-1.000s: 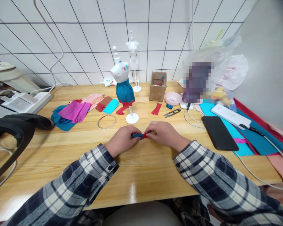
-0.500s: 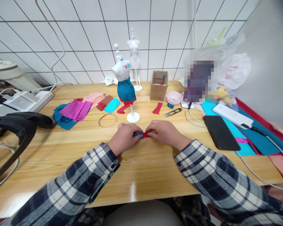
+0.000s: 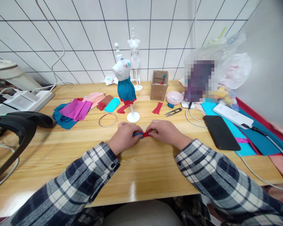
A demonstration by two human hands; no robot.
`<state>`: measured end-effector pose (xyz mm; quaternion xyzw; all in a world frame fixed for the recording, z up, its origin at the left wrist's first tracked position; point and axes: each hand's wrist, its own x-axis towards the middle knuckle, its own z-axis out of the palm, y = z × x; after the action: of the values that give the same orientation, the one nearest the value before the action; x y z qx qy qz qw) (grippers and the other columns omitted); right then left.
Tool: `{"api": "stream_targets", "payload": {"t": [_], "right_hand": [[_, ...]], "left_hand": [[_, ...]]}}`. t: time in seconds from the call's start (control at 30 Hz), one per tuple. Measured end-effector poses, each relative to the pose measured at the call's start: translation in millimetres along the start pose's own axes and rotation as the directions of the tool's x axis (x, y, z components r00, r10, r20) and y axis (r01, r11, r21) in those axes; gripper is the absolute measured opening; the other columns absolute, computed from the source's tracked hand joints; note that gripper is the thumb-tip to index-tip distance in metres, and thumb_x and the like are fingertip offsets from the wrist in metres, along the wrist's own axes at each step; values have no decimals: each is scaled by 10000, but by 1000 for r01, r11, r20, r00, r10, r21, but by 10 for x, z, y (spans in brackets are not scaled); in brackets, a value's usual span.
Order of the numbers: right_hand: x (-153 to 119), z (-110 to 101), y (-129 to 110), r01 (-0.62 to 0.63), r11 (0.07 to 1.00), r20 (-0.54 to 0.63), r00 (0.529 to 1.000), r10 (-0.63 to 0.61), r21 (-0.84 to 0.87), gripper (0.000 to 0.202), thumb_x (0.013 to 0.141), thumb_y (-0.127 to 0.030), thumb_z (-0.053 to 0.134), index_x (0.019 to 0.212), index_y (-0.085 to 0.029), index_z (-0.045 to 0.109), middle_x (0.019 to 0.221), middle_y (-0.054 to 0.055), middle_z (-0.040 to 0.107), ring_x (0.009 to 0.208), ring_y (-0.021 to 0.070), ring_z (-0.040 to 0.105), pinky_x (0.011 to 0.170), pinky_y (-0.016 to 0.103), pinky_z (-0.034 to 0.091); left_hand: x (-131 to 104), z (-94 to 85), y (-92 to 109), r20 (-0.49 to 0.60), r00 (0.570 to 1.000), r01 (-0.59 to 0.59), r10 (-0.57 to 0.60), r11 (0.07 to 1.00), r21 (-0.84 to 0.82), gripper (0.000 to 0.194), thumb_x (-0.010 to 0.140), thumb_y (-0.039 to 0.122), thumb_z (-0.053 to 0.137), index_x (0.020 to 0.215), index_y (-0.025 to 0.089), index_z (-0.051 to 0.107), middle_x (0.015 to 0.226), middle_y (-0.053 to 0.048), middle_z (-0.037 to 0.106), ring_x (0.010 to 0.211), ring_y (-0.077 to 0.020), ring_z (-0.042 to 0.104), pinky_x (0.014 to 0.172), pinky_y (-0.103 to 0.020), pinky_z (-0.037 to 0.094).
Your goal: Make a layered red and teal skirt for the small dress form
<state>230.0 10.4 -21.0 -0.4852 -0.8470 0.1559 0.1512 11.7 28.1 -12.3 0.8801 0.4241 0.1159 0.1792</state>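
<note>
Below a white tiled wall [image 3: 160, 34], a wood-grained counter [image 3: 153, 175] carries a small mannequin [image 3: 126, 89] in a teal, red-hemmed skirt [image 3: 126, 91], with marks on its chest too small to read. In front of its round base [image 3: 133, 118], the left hand [image 3: 126, 136] pinches the blue end of a small cloth strip [image 3: 145, 134] and the right hand [image 3: 166, 133] the red end, their fingertips close together. Off to the right lie black snips [image 3: 176, 111], a dark phone [image 3: 221, 133] and a white power bank [image 3: 233, 116], and blocky pixels over a dark item [image 3: 199, 81] behind them hide any lettering it bears.
</note>
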Motion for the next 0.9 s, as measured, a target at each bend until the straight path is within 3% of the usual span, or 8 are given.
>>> {"api": "stream_targets", "payload": {"t": [0.23, 0.37, 0.6, 0.73, 0.9], "right_hand": [[-37, -21, 8, 10, 1000, -19, 1000, -10, 23, 105, 857, -221, 633, 926, -233, 711, 886, -2, 702, 819, 143, 622, 660, 242, 366], [-57, -68, -45, 18, 998, 12, 1000, -17, -65, 89, 871, -213, 600, 879, -216, 689, 876, 3, 695, 788, 143, 612, 622, 250, 337], [-96, -147, -160, 137, 941, 151, 984, -94, -309, 193, 959, -227, 490, 863, -197, 656, 891, 39, 681, 770, 159, 609, 562, 292, 266], [-137, -235, -202, 165, 935, 201, 974, -105, -315, 205, 899, -120, 507, 910, -218, 687, 957, 34, 692, 775, 155, 621, 559, 300, 265], [-149, -291, -170, 104, 958, 206, 977, -48, -269, 348, 827, -91, 526, 999, -296, 749, 956, 26, 707, 790, 171, 632, 583, 296, 301]], "left_hand": [[-24, -26, -10, 17, 997, -74, 73, 997, 11, 193, 812, 201, 575, 937, 271, 705, 950, 7, 745, 975, -212, 643, 969, -450, 276], [-60, -70, 0, 26, 989, -149, 148, 988, 47, 221, 827, 163, 547, 948, 272, 696, 937, 5, 729, 962, -207, 640, 991, -474, 253], [-138, -105, 61, 64, 942, -330, 329, 875, 353, 254, 923, 161, 470, 970, 254, 702, 828, -25, 676, 870, -205, 577, 1053, -548, 200], [-160, -151, 129, 86, 924, -372, 373, 823, 430, 218, 942, 197, 483, 956, 251, 694, 796, -28, 657, 920, -221, 549, 1082, -552, 190], [-132, -184, 150, 102, 921, -381, 375, 818, 431, 193, 934, 222, 513, 873, 243, 694, 824, -32, 674, 969, -237, 545, 1055, -545, 229]]}}
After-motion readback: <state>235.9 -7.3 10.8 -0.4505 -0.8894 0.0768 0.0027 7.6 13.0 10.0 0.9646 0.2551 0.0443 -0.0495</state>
